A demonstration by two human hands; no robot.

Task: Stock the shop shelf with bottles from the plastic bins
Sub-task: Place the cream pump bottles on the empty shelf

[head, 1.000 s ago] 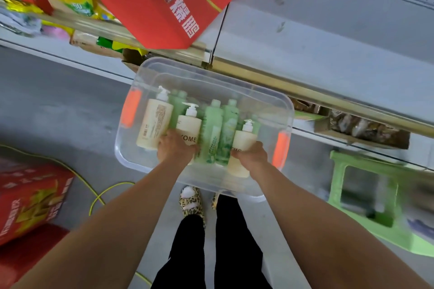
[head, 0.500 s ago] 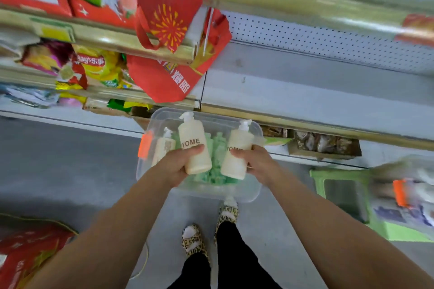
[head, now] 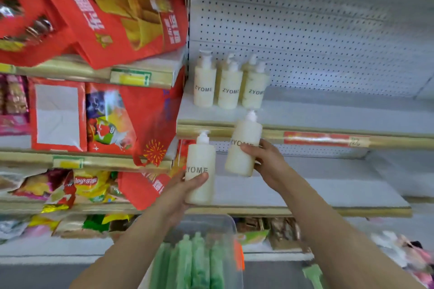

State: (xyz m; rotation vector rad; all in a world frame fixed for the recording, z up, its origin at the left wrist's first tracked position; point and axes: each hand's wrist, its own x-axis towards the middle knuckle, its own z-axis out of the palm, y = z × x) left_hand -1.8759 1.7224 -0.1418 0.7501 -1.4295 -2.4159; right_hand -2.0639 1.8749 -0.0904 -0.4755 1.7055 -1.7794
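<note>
Left hand [head: 180, 191] grips a cream pump bottle [head: 200, 171], upright. Right hand [head: 267, 164] grips a second cream bottle [head: 244, 148], held higher and tilted slightly right, with its pump over the front edge of the shelf [head: 328, 115]. Three matching bottles [head: 229, 87] stand in a row at the shelf's far left. The clear bin [head: 218, 220] sits near and below, holding green bottles [head: 192, 263].

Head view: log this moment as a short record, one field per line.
left hand: grips left ZYOME pump bottle, upright
right hand: grips right ZYOME pump bottle, slightly tilted, higher than the other
shelf: row of three ZYOME pump bottles at its left end, more pump heads behind them
clear plastic bin: below the hands, holds green bottles
status: neither held bottle is on the shelf yet
</note>
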